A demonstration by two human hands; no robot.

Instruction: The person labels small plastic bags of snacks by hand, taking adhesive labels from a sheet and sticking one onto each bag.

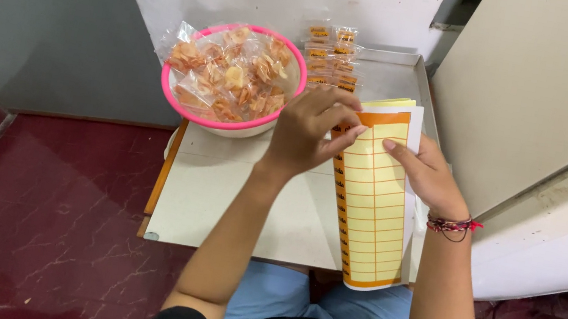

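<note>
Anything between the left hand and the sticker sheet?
Nothing visible. The left hand already has its fingers on the top edge of the sticker sheet; the right hand steadies the sheet's right side.

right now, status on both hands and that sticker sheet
Left hand pinching at top edge of sticker sheet. Right hand steadying sheet from the side. Pink bowl of snack packets behind, apart; nothing blocking.

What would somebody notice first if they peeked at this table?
Probably the pink-rimmed bowl at the back left of the small table, heaped with little clear bags of orange snacks. Next, the long yellow sticker sheet on the right side, with the left hand pinching at its top edge and the right hand steadying it. More small packets lie in rows behind the sheet.
</note>
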